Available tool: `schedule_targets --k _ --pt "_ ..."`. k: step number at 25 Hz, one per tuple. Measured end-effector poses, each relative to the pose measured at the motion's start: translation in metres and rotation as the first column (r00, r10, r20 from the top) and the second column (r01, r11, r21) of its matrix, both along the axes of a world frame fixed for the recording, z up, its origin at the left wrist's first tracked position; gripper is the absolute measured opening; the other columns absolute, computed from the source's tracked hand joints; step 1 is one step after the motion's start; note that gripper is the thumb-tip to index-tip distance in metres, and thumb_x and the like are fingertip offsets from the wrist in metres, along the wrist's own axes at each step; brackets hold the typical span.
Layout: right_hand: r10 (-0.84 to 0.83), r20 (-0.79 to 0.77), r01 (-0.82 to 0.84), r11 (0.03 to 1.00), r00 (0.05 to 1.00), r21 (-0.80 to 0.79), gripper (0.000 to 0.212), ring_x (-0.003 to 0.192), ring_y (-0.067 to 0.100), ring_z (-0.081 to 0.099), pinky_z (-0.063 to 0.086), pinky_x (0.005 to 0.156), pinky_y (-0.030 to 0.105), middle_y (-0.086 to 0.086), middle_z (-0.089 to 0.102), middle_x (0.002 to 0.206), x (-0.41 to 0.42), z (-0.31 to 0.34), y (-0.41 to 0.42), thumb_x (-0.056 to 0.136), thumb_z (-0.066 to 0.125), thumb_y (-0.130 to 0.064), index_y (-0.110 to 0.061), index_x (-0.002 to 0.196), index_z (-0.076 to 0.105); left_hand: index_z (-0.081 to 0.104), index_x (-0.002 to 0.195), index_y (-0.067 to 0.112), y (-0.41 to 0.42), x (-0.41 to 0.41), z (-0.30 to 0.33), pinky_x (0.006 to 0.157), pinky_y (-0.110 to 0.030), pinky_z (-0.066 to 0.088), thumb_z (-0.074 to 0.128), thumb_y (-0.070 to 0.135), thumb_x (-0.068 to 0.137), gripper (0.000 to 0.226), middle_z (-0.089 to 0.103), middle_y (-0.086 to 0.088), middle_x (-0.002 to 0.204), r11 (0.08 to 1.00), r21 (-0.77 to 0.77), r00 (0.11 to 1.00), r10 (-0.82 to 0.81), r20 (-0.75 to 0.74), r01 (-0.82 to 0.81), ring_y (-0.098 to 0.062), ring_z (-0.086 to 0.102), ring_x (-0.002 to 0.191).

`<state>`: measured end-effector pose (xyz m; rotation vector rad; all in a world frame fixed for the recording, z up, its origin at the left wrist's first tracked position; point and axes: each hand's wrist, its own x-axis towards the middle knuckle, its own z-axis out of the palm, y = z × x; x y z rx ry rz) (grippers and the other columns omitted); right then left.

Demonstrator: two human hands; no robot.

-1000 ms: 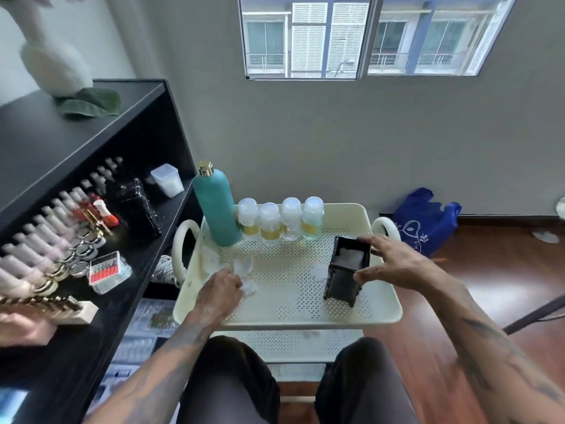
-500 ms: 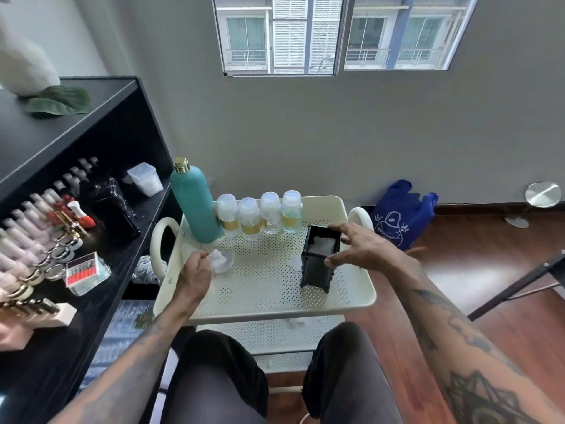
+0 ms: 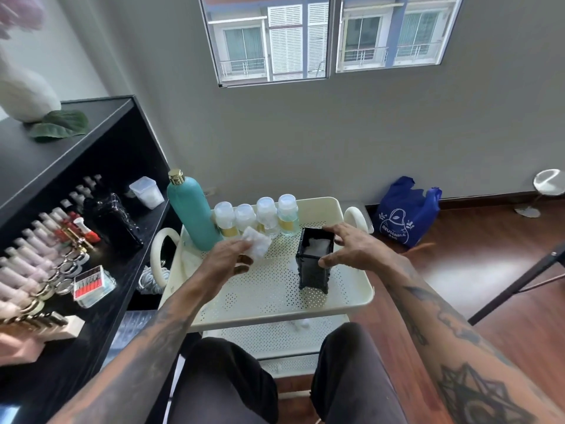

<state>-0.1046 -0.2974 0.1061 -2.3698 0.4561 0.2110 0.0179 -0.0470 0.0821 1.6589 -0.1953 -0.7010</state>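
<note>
A cream perforated cart tray [image 3: 269, 304] stands in front of me. On it stands a tall black open-topped box [image 3: 315, 264] with white pads inside. My right hand [image 3: 351, 249] holds the box by its top rim, thumb at the near edge and fingers at the far edge. My left hand [image 3: 226, 258] pinches white cotton pads [image 3: 256, 244] and holds them above the tray, left of the box. A teal bottle [image 3: 192, 212] with a gold cap and several small clear bottles [image 3: 256, 217] line the tray's back edge.
A black shelf unit [image 3: 91, 228] at left carries rows of nail polish bottles, a clear tub [image 3: 146, 192] and a box of red-tipped bits [image 3: 91, 284]. A blue bag [image 3: 406, 211] sits on the wood floor by the wall. My knees are under the tray's lower shelf [image 3: 275, 338].
My left hand picked the cotton pads up from the tray's left side and lifted them toward the black box. My right hand stayed on the box rim.
</note>
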Motion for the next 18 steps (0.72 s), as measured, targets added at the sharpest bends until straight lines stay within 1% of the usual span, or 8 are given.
schedule_targets --k 2,4,7,10,13,14,16,18 --pt "0.004 0.004 -0.003 1.000 1.000 -0.011 0.089 0.137 0.020 0.038 0.032 0.114 0.040 0.000 0.034 0.154 0.000 0.000 0.000 0.074 0.080 -0.033 -0.024 0.148 0.032 0.070 0.103 0.008 -0.019 -0.005 0.016 0.071 -0.027 0.051 0.062 0.023 0.093 0.020 0.068 -0.006 0.090 0.997 -0.048 0.996 -0.052 0.066 0.055 -0.018 0.060 0.078" --pt "0.005 0.015 -0.005 1.000 1.000 -0.018 0.089 0.136 0.020 0.039 0.033 0.113 0.037 0.000 0.035 0.153 0.000 0.000 -0.001 0.074 0.080 -0.033 -0.024 0.148 0.032 0.071 0.102 0.011 -0.042 -0.011 0.032 0.065 -0.022 0.052 0.071 0.022 0.087 0.019 0.074 -0.002 0.085 0.994 -0.084 0.985 -0.058 0.160 0.072 -0.014 0.064 0.072" --pt "-0.001 0.019 0.001 1.000 1.000 -0.012 0.087 0.133 0.021 0.042 0.035 0.110 0.035 0.001 0.039 0.148 0.000 -0.001 0.000 0.074 0.081 -0.032 -0.021 0.147 0.034 0.071 0.096 0.011 -0.079 -0.023 0.041 0.057 -0.018 0.050 0.077 0.022 0.082 0.019 0.075 -0.002 0.084 0.999 -0.001 0.946 -0.038 0.321 0.040 -0.011 0.066 0.066" --pt "-0.005 0.028 0.006 0.999 1.000 -0.039 0.077 0.123 0.022 0.049 0.041 0.102 0.034 0.002 0.049 0.134 0.001 -0.001 0.000 0.073 0.081 -0.032 -0.015 0.138 0.043 0.074 0.093 0.008 -0.104 -0.037 0.029 0.068 -0.027 0.057 0.076 0.025 0.084 0.020 0.074 -0.007 0.094 0.981 0.191 0.909 -0.063 0.411 -0.019 -0.016 0.069 0.081" --pt "0.012 0.043 -0.010 0.999 0.999 -0.051 0.081 0.124 0.021 0.047 0.038 0.102 0.031 0.002 0.046 0.139 0.001 -0.002 0.001 0.074 0.079 -0.031 -0.017 0.143 0.039 0.077 0.094 0.010 -0.113 -0.047 0.011 0.090 -0.037 0.050 0.073 0.035 0.084 0.026 0.060 -0.008 0.108 0.876 0.451 0.772 -0.168 0.614 -0.168 -0.021 0.054 0.105" --pt "0.018 0.047 -0.015 0.998 0.999 -0.056 0.084 0.127 0.020 0.045 0.036 0.104 0.029 0.001 0.044 0.142 0.001 -0.002 0.001 0.074 0.079 -0.031 -0.018 0.146 0.036 0.077 0.094 0.012 -0.113 -0.048 0.009 0.094 -0.039 0.047 0.071 0.037 0.085 0.028 0.056 -0.007 0.109 0.855 0.482 0.740 -0.196 0.644 -0.193 -0.022 0.049 0.109" --pt "0.022 0.057 -0.019 0.998 0.998 -0.062 0.086 0.129 0.018 0.043 0.033 0.106 0.027 0.000 0.042 0.143 0.001 -0.003 0.001 0.075 0.079 -0.032 -0.019 0.147 0.034 0.076 0.102 0.012 -0.111 -0.051 0.012 0.096 -0.041 0.047 0.066 0.038 0.089 0.031 0.054 -0.006 0.114 0.851 0.501 0.713 -0.252 0.654 -0.159 -0.021 0.048 0.113" --pt "0.024 0.062 -0.020 0.998 0.998 -0.059 0.086 0.129 0.017 0.041 0.030 0.105 0.024 -0.001 0.043 0.143 0.001 -0.004 0.001 0.074 0.079 -0.033 -0.020 0.147 0.035 0.070 0.118 0.011 -0.101 -0.053 0.019 0.093 -0.041 0.052 0.060 0.027 0.090 0.034 0.053 -0.006 0.122 0.859 0.500 0.672 -0.307 0.674 -0.110 -0.022 0.054 0.111"
